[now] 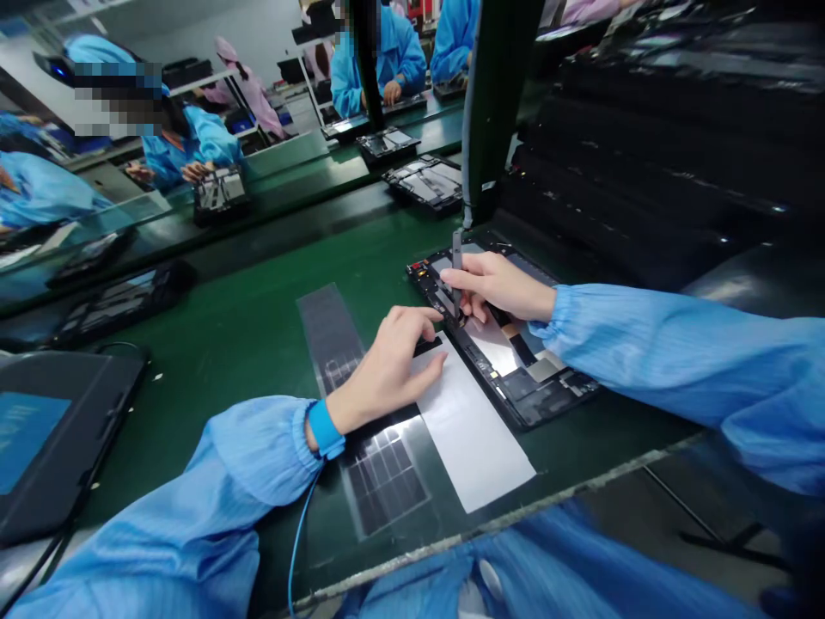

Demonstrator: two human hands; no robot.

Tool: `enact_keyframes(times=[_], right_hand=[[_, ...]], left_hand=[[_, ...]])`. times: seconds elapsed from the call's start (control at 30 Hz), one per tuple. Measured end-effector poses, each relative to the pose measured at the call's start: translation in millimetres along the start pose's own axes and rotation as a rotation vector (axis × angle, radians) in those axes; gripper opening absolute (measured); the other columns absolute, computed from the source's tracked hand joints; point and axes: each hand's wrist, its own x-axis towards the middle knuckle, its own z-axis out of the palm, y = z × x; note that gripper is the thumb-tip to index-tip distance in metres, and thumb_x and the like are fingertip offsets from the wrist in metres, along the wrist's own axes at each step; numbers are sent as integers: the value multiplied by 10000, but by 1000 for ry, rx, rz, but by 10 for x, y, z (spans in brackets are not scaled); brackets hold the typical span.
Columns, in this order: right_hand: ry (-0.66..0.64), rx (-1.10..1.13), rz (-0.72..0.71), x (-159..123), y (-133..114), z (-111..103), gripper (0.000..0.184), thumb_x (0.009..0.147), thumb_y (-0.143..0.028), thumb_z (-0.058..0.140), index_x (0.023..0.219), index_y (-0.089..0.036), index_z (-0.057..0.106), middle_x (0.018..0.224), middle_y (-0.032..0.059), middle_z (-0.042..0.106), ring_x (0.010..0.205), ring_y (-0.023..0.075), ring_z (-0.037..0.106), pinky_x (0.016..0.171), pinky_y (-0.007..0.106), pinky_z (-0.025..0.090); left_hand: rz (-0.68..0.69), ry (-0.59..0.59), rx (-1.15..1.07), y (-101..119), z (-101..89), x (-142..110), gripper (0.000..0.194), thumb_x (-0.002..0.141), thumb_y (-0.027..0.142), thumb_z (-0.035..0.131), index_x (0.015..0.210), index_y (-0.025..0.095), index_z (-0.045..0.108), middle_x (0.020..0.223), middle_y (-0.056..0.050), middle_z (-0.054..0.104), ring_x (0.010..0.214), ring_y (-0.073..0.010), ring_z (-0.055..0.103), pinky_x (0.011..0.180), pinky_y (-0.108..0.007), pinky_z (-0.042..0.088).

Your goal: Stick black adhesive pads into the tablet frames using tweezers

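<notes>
An opened tablet [516, 378] with its inner parts exposed lies on the green bench in front of me. My right hand [499, 284] is closed around grey tweezers [457, 266], held upright with the tips over the tablet's left part. Fingers partly hide the tips. My left hand [393, 365], with a blue wrist strap [326, 428], is spread over a white paper sheet [477, 447] beside the tablet, its fingertips near the tablet's edge. Nothing shows between its fingers. Under that arm lies a clear sheet with dark stickers [387, 477], partly covered.
Stacked dark trays [632, 172] rise at the right behind a dark post [499, 103]. A black device with a blue panel [58, 430] sits at the left. More opened tablets [429, 182] lie along the line, where co-workers [193, 142] in blue sit. The bench edge [451, 550] is near me.
</notes>
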Motion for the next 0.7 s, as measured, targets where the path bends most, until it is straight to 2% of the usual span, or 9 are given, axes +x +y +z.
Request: enact_keyframes(times=[0.1, 0.2, 0.33, 0.53, 0.7], right_hand=[[-6, -19, 9, 37, -1, 38, 232, 858, -340, 509, 726, -168, 427, 427, -50, 515, 254, 80, 438, 238, 180, 308], [5, -77, -10, 45, -7, 23, 249, 869, -340, 495, 713, -166, 408, 422, -56, 508, 249, 67, 437, 238, 160, 300], [22, -112, -52, 53, 2, 13, 283, 861, -384, 498, 705, -168, 403, 418, -56, 506, 244, 58, 428, 233, 150, 291], [17, -127, -32, 71, -5, 19, 274, 865, -383, 490, 706, -176, 403, 430, -47, 513, 245, 72, 428, 225, 175, 294], [30, -160, -41, 62, -29, 22, 290, 860, -391, 493, 687, -178, 400, 429, -36, 515, 251, 82, 435, 239, 188, 304]], left_hand=[[5, 4, -35, -36, 140, -69, 197, 776, 175, 526, 785, 201, 331, 1108, -105, 533, 1012, -202, 478, 826, -359, 420], [-29, 3, -40, -84, 188, -113, 230, 765, 164, 533, 775, 208, 307, 1110, -112, 519, 1007, -213, 486, 792, -370, 435], [-43, -24, -33, -91, 194, -120, 239, 766, 152, 534, 781, 208, 301, 1130, -106, 506, 1010, -208, 479, 776, -363, 442], [43, -73, -32, -55, 176, -109, 215, 780, 100, 493, 802, 204, 307, 1150, -98, 517, 989, -204, 451, 799, -384, 436], [49, -117, -42, -47, 167, -102, 212, 788, 83, 471, 787, 205, 298, 1192, -89, 525, 972, -205, 436, 805, -398, 439]])
